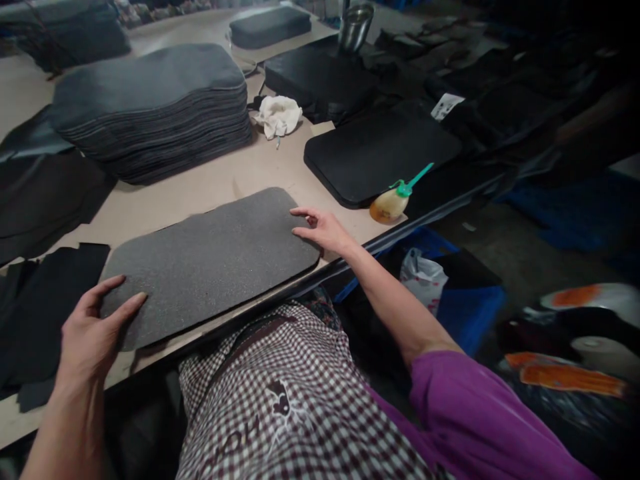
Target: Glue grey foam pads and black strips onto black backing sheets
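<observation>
A dark grey rounded-corner panel [210,260] with a speckled top lies flat along the front of the table. My left hand [97,320] grips its left end, with thumb and forefinger over the top face and the other fingers mostly hidden. At the opposite end, my right hand [323,230] holds the right edge, its forefinger and thumb resting apart on the surface. Just beyond the right hand lies a black rounded pad [380,150]. A squeeze bottle [390,205] with a green nozzle and amber liquid stands by the pad's near corner.
A tall stack of dark panels [155,113] stands behind, beside a crumpled white cloth [279,117]. Loose black pieces [60,307] lie at left. Further back are a metal cup [356,28] and another stack [270,27]. Below the table's right edge sits a blue crate [475,317].
</observation>
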A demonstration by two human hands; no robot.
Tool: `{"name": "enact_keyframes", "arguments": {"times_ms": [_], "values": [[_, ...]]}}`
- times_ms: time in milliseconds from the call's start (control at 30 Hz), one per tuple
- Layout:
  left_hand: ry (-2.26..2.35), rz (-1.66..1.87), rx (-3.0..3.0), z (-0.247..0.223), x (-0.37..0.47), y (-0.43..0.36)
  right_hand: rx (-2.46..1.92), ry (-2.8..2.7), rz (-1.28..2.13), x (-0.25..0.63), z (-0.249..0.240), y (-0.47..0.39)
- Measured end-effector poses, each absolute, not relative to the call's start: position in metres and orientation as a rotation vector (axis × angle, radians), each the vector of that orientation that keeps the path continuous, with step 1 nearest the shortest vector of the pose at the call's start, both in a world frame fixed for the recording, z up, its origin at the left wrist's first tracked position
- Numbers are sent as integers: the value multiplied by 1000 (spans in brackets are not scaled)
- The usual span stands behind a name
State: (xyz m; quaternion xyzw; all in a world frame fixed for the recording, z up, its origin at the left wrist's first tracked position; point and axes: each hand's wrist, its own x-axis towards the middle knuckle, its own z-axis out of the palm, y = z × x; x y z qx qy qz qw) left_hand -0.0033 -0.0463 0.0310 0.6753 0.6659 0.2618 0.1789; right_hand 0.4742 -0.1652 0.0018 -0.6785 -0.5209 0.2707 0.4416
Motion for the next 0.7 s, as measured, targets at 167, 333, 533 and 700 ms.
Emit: {"name": "enact_keyframes", "arguments": {"times_ms": [167, 333, 533, 700], "values": [[1888, 797, 1674, 39, 1, -47, -1619, -1268, 625, 479, -7, -161], [1887, 853, 1724, 49, 11, -57, -1513, -1192, 602, 477, -19, -162], [1817, 917, 1675, 49, 13, -61, -1490, -1171, 571, 473, -20, -166], [1843, 848, 1642, 49, 10, -59, -1484, -1156, 632, 474, -7, -171]]}}
